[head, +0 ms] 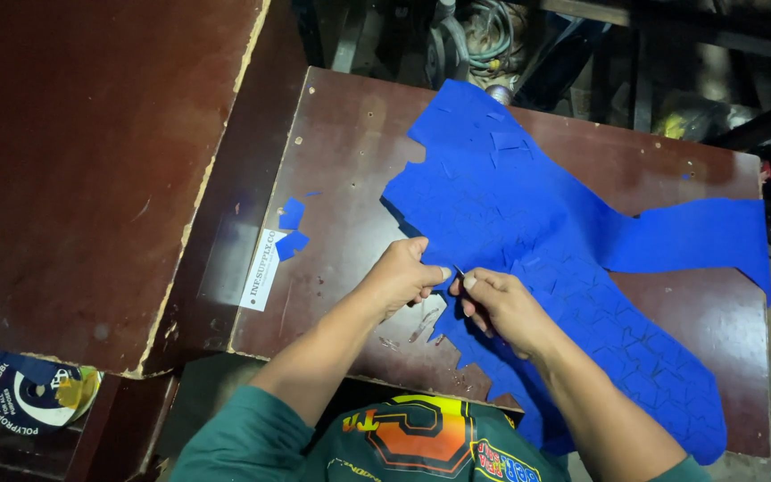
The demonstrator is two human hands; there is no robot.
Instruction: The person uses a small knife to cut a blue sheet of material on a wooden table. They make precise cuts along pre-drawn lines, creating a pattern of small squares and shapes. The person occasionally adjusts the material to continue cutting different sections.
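Blue sheet (pixel 528 223) pinched in both hands' grip, left (pixel 401 275), right (pixel 501 303); white rectangular label (pixel 262 268) lies left.

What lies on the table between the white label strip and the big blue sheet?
Two small blue offcuts beside the white label strip, then bare brown table up to the blue sheet.

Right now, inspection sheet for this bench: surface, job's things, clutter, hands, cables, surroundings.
Surface: dark brown worn table, chipped edges, white label strip at its left edge.
Job's things: blue sheet, scored with cut shapes, jagged cut-outs on its near edge.
Clutter: two small blue offcuts near the label strip.
Hands: left hand pinches the sheet edge; right hand in a closed grip beside it, what it holds too small to tell.
Cables: hoses or cables behind the table.
Surroundings: second brown board on the left; dim floor clutter.
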